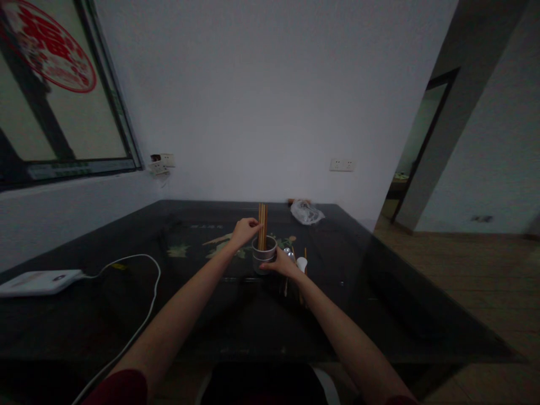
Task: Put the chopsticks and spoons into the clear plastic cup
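A small metal cup (264,256) stands on the dark table (211,315) with a bundle of wooden chopsticks (262,222) upright in it. My left hand (245,230) pinches the chopsticks near their middle, fingers closed on them. My right hand (282,264) wraps around the cup's right side and steadies it. Just right of that hand lie a white spoon (301,263), some shiny metal utensils (288,253) and another loose chopstick (305,256).
A crumpled clear plastic bag (306,212) lies at the table's far edge. A white device (40,281) with a white cable (147,304) sits at the left. A window is at the left wall; an open floor and doorway lie to the right.
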